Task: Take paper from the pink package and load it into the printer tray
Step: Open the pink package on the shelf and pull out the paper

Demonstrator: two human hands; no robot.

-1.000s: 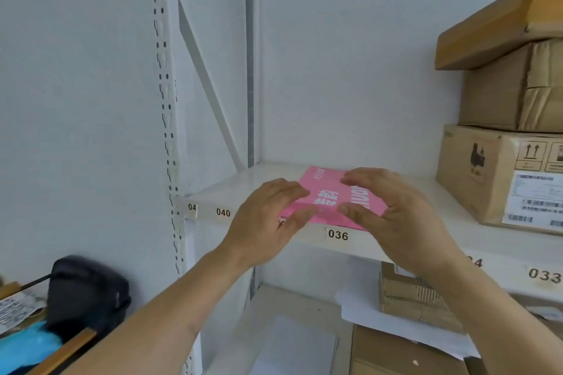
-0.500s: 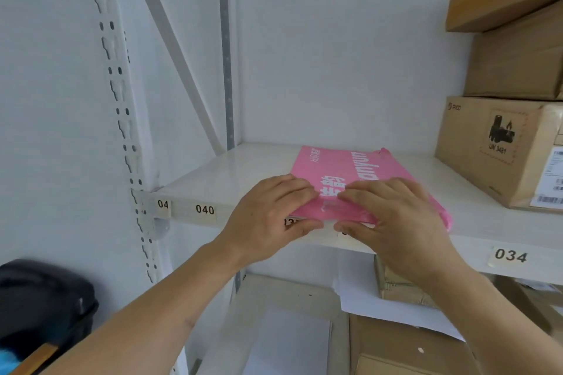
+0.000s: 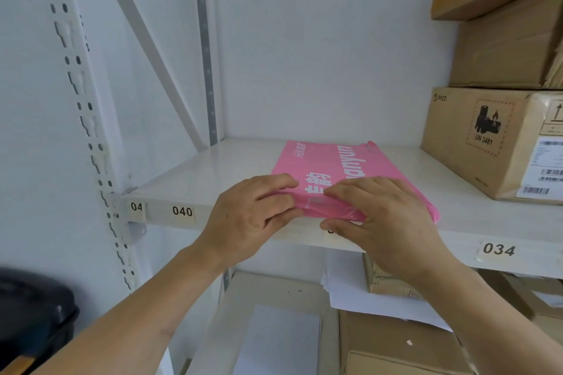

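White shelf [image 3: 213,170], front lip labelled 040 and 034. Stack of cardboard boxes [image 3: 499,137] stood at its right end, apart from the package. More boxes and loose white sheets on the level below. No printer tray in view.

Pink package [image 3: 332,167] lay flat on the shelf, near end at the front lip, wrap crumpled there.

Left hand [image 3: 243,219] and right hand [image 3: 387,222] were both at that near end: fingers curled over the top of the wrap, thumbs beneath the edge, each pinching the plastic. Whether the wrap was already open could not be told.

Judgement: step was opening the end or drawing the pack out. Best to grip close together, part the wrap evenly, and keep the package flat on the shelf so sheets don't bend or spill over the lip.
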